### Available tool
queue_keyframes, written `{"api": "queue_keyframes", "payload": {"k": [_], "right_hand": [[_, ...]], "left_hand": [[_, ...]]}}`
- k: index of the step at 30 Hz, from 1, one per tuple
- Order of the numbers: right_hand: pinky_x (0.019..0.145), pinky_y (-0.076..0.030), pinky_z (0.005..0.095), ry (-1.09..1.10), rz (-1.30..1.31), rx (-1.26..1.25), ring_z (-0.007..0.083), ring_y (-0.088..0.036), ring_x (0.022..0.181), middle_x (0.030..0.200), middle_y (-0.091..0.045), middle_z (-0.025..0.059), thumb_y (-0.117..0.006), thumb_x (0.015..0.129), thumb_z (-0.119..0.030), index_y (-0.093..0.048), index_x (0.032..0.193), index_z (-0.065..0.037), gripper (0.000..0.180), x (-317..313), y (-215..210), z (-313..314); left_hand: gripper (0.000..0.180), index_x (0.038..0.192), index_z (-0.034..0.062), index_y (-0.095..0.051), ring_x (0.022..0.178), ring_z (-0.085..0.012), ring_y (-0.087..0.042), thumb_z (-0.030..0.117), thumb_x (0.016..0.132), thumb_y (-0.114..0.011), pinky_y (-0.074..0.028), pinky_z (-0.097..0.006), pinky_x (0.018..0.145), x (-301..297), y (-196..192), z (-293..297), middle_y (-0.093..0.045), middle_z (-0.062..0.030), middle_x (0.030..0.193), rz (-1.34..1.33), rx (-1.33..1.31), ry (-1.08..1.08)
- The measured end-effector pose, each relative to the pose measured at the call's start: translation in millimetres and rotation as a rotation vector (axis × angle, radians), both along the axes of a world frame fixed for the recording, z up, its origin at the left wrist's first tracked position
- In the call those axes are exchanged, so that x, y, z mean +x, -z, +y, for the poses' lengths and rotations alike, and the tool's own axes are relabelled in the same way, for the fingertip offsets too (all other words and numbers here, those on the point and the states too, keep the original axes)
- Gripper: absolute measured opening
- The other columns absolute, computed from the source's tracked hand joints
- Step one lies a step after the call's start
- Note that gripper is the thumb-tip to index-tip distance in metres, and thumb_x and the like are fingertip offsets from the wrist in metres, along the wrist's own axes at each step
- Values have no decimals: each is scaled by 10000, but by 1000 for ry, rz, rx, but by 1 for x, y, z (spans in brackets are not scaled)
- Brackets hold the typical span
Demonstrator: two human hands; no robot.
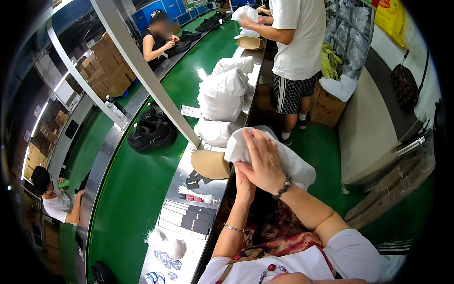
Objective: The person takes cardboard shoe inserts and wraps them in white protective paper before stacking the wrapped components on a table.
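Note:
I hold a soft white wrapped bundle [295, 165] in front of me, just off the bench's edge; what is inside it cannot be seen. My right hand [262, 161] presses over its near end with the fingers lying along the wrapping. Below it my left hand [243, 184] supports the same end, its fingers mostly hidden behind the right hand and the bundle. Beside my hands lies a tan, rounded cardboard piece [211, 164]. Farther along the bench are a stack of similar white bundles [221, 94] and a single one [215, 133].
The metal bench [189, 246] carries dark tags [194, 181], a red-handled tool [193, 198], white strings [203, 193], cards [187, 218] and round stickers [168, 260]. Black shoes [151, 135] sit on the green belt [127, 199]. A metal post [146, 73] rises beside it. Several co-workers are nearby.

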State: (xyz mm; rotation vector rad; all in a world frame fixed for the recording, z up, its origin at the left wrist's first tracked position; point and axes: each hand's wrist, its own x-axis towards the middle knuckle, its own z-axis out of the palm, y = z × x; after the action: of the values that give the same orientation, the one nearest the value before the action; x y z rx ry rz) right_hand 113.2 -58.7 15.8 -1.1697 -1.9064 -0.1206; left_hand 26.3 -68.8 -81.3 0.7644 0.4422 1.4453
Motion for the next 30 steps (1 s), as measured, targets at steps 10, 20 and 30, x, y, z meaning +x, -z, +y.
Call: {"api": "queue_keyframes", "payload": {"k": [10,20,30], "right_hand": [[863,-406,283,-447,521,-700,188,-517,986,1046,-553,133,-483,930,-292,-401,1247,40,466,49,52,9],[831,-425,220,-749,1473,-1103,88,-538,914,984,-592,24,-439,944,-166,-537,1048,-4,217,36,44,-10],[752,-437,198,-583,1334,-964,76,-539,822,906,-579,31,-444,935,-115,-523,1021,-7,159,28,48,-8]], "left_hand": [[338,1212,-12,-439,1107,-216,-516,102,905,-522,-401,-361,962,-23,5,2,-525,-123,1210,-119,-93,-117],[934,1336,5,-319,1173,-290,-470,519,665,-718,-386,-430,1002,-43,-1,-12,-460,-144,1299,-199,-119,188],[873,1350,15,-296,1194,-301,-447,547,744,-629,-357,-446,1021,-37,-12,-23,-433,-149,1324,-238,-47,169]]}}
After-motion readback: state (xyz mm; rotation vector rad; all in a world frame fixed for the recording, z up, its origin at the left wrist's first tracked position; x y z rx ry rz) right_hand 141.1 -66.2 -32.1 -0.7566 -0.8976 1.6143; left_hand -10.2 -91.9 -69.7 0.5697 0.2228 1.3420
